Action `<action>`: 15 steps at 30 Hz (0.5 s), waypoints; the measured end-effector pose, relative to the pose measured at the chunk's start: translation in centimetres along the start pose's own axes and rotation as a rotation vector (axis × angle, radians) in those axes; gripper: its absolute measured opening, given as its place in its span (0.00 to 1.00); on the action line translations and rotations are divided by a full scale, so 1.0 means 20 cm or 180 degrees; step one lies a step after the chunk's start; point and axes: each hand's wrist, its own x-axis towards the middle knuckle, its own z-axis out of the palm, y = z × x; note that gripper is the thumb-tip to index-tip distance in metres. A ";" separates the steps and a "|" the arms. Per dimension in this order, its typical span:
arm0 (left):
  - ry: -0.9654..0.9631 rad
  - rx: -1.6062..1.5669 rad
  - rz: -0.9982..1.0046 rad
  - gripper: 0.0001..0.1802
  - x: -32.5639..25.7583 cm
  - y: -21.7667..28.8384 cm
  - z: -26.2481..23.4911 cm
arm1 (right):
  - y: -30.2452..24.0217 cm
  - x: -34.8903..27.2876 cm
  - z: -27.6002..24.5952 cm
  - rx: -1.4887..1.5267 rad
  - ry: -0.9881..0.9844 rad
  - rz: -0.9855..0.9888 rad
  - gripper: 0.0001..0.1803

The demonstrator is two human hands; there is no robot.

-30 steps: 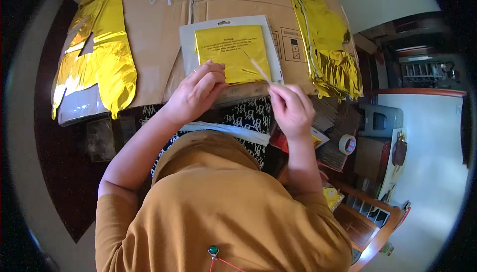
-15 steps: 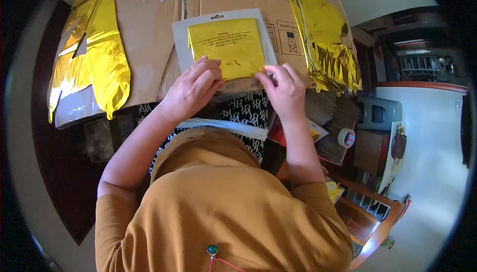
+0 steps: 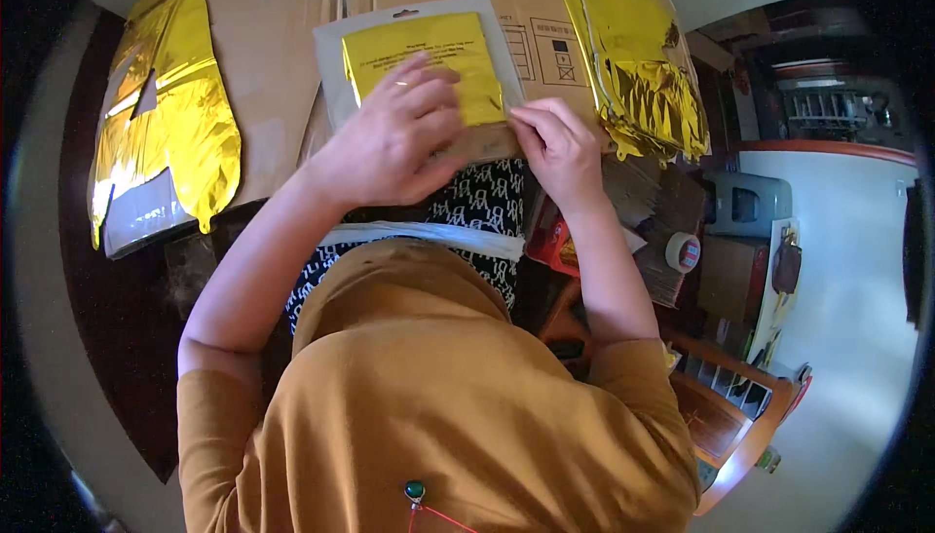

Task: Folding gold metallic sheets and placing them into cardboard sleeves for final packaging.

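A flat clear packet (image 3: 419, 56) with a yellow foil sheet and white backing lies on a flattened cardboard box (image 3: 282, 114). My left hand (image 3: 394, 138) presses flat on the packet's lower half, fingers spread over the yellow sheet. My right hand (image 3: 555, 143) pinches the packet's lower right corner with fingertips together. A thin straw seen earlier is hidden now.
Gold foil balloons lie at the left (image 3: 161, 143) and at the upper right (image 3: 643, 65) of the cardboard. A black-and-white patterned cloth (image 3: 477, 207) hangs below the hands. A tape roll (image 3: 684, 252), a red packet (image 3: 550, 241) and a wooden chair (image 3: 730, 416) sit at the right.
The packet has been pulled closer. My left hand slid up onto the yellow sheet. My right hand no longer shows the thin straw and now grips the packet's corner.
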 end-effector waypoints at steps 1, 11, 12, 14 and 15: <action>0.0142 -0.0048 0.0094 0.17 0.04 0.02 0.07 | -0.01 -0.01 0.00 -0.0028 0.0043 -0.0005 0.09; -0.0313 -0.0345 0.0378 0.23 0.06 -0.06 0.21 | -0.03 -0.08 -0.17 -0.0297 -0.0434 -0.0226 0.12; -0.0343 -0.0370 0.0383 0.23 0.07 -0.06 0.21 | -0.02 -0.07 -0.17 -0.0249 -0.0471 -0.0200 0.11; -0.0392 -0.0474 0.0280 0.23 0.06 -0.06 0.21 | -0.01 -0.07 -0.18 -0.0134 -0.0596 -0.0103 0.10; -0.0416 -0.0527 0.0229 0.23 0.06 -0.06 0.21 | 0.00 -0.07 -0.19 -0.0067 -0.0685 -0.0031 0.10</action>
